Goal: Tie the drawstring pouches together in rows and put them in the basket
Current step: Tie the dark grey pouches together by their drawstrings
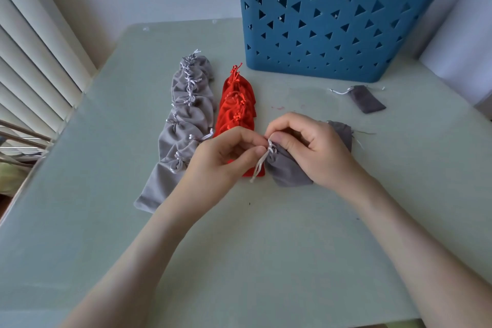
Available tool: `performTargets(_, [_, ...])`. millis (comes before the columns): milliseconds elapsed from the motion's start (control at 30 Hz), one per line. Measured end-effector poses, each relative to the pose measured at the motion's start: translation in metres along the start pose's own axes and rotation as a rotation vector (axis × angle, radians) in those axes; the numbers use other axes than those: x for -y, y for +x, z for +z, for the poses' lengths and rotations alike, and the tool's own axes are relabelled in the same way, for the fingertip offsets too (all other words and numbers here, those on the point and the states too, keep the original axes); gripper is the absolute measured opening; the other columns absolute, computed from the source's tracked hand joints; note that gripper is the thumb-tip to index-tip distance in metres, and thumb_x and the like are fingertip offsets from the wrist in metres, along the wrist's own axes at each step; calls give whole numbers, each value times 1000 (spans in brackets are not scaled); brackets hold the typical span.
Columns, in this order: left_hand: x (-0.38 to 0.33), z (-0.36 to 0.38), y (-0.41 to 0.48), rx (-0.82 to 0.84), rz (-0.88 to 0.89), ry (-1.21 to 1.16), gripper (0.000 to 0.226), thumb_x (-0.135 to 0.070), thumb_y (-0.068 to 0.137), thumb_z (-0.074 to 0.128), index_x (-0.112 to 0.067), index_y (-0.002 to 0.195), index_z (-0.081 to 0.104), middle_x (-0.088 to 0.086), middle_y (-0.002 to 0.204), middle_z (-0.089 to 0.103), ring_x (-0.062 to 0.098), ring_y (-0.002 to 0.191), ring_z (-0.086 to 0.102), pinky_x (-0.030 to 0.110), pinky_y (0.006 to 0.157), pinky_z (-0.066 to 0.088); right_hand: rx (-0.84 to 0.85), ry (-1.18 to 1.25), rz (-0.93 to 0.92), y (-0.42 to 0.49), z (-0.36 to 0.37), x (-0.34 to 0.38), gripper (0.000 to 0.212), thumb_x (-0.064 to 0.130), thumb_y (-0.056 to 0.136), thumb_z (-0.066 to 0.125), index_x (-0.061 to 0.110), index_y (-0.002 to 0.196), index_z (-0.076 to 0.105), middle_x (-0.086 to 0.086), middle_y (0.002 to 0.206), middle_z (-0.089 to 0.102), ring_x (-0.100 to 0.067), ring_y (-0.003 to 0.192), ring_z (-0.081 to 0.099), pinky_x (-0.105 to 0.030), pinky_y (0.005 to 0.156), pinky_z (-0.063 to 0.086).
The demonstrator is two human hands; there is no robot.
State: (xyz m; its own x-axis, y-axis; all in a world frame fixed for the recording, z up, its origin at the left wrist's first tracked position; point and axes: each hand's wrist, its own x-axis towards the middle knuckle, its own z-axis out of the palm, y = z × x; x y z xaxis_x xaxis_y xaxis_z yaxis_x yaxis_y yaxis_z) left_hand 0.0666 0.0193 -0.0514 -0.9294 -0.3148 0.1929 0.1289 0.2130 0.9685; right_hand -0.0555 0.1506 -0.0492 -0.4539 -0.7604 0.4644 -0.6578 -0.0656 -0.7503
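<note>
While both hands met at centre frame, the left hand (pixel 229 152) pinched the white drawstring (pixel 259 165) between thumb and forefinger. The right hand (pixel 314 149) gripped the gathered neck of a dark grey pouch (pixel 287 170), apparently steadying the cloth so a knot could be drawn tight. A second dark grey pouch (pixel 342 132) lay partly hidden behind the right hand; whether it was tied to the first could not be told. 1 loose dark grey pouch (pixel 366 100) lay flat toward the right of the frame, just below the blue basket (pixel 346 21), probably kept within reach for joining next. Left of centre, 2 tied rows lay side by side on the pale green table (pixel 266 247): a light grey row (pixel 183 120) and a red row (pixel 235 104), knots uppermost, seemingly set clear of the working spot. The basket stood at upper right, its inside not visible; neither row had yet gone in.
</note>
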Motion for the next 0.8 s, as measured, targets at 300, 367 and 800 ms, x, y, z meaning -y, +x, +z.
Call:
performTargets(300, [1,1,-2,-40,29,72,6,-15,84,68,-17,80,64,-3,71,65,12,65,59,20,66,49,-66,-106,-96,-2,7,-3,12,5,90,57,14,86,63,18,83,49,7,82,50,-10,79,35])
performTargets(367, [2,3,-2,-71,40,169,9,-10,87,67,-15,81,64,-4,68,65,10,60,59,19,62,48,-22,-50,-35,-3,9,-4,11,8,91,56,17,88,61,21,81,57,5,81,54,-10,79,36])
performTargets(800, [9,4,-1,-191,110,542,6,-10,85,67,-14,82,66,-15,70,59,-4,60,53,9,58,38,150,-13,168,-3,5,-2,18,10,89,63,27,87,59,8,84,67,-6,79,63,-27,81,51])
